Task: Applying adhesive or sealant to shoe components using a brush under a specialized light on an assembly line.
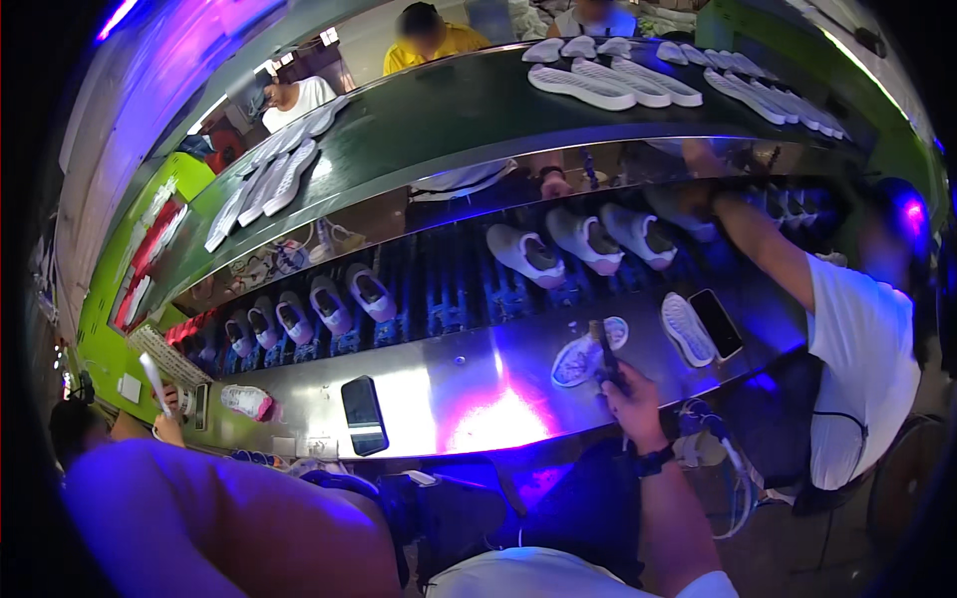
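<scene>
My right hand (632,401), with a dark band at the wrist, comes in from the lower right. Its fingers are closed around a dark stick-like tool (606,351), whose exact kind I cannot make out. The tool crosses over a pale shoe sole (575,360) lying on the metal bench. Whether its end touches the sole is unclear. Just to the right, a white sole (686,329) lies beside a phone (716,324). A large bare arm fills the lower left, and my left hand does not show.
Grey shoes (525,254) stand on a dark rack (449,299) behind the metal bench (419,399). Another phone (365,416) and a pale shoe piece (246,402) lie left. White soles (618,84) rest on the green belt (419,120). A co-worker (862,339) reaches over the rack from the right.
</scene>
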Motion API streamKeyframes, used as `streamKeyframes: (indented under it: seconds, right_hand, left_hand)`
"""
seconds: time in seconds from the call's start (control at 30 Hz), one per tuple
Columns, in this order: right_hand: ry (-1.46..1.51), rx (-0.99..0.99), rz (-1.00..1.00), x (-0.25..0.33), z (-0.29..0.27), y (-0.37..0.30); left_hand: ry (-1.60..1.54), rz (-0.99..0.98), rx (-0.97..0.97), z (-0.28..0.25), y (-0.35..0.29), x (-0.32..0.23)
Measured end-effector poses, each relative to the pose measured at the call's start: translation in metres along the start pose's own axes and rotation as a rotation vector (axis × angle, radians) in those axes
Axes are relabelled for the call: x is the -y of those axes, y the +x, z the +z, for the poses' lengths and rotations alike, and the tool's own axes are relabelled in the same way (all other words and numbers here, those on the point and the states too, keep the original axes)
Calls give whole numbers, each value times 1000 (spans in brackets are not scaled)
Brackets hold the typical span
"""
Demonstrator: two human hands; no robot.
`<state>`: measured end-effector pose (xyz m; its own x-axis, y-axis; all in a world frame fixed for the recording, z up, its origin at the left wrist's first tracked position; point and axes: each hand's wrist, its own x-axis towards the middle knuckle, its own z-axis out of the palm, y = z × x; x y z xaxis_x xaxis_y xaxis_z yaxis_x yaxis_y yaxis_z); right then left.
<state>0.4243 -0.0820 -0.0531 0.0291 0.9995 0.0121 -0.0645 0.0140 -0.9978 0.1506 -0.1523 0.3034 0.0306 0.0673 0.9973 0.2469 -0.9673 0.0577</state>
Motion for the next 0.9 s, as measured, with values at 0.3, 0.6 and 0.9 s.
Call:
streamKeyframes:
  seconds: [0.3,0.6,0.9]
  right_hand:
    - [-17,-17,-33,13,-18,-7]
    - [-17,-15,38,26,38,-54]
    - [16,-17,-4,101,107,-104]
  left_hand:
    - [-171,-66,-111,52,3,-46]
    - [-313,-50,-222,-49,14,-95]
    - [-98,154,120,-162,52,-164]
